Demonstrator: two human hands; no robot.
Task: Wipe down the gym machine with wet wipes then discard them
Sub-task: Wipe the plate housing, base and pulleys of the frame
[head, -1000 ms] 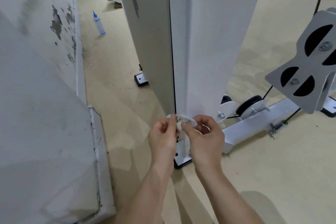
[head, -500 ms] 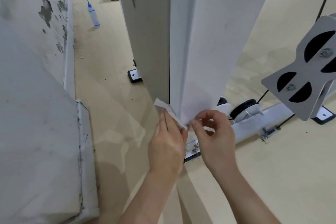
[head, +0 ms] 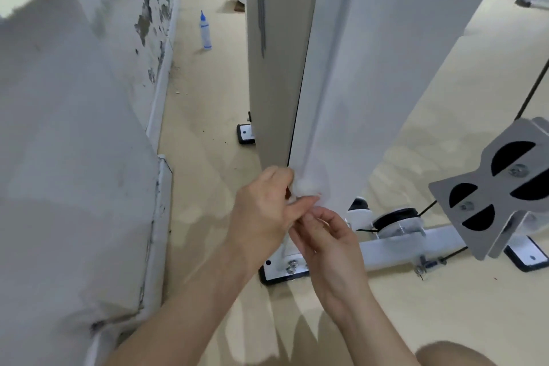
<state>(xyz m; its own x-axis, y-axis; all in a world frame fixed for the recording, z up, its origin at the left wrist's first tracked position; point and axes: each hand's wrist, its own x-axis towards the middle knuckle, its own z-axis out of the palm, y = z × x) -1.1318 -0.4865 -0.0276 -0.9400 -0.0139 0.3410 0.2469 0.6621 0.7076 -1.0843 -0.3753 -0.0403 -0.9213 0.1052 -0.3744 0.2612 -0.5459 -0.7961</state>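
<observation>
Left hand and right hand pinching wadded wipe at white column, beige floor, peeling wall

A gym: white cable machine, pulley, vinyl floor.

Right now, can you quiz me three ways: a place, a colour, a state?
1. Where is the small clear plastic bottle with the blue cap? A on the floor by the wall; B on the machine; C in a hand.
2. What colour is the crumpled wet wipe? A white; B blue; C black.
3. How is that wipe? A bunched in the left hand; B flat on the floor; C hanging up.
Answers: A, it stands beside the wall; A, it looks white; A, the hand pinches it.
</observation>
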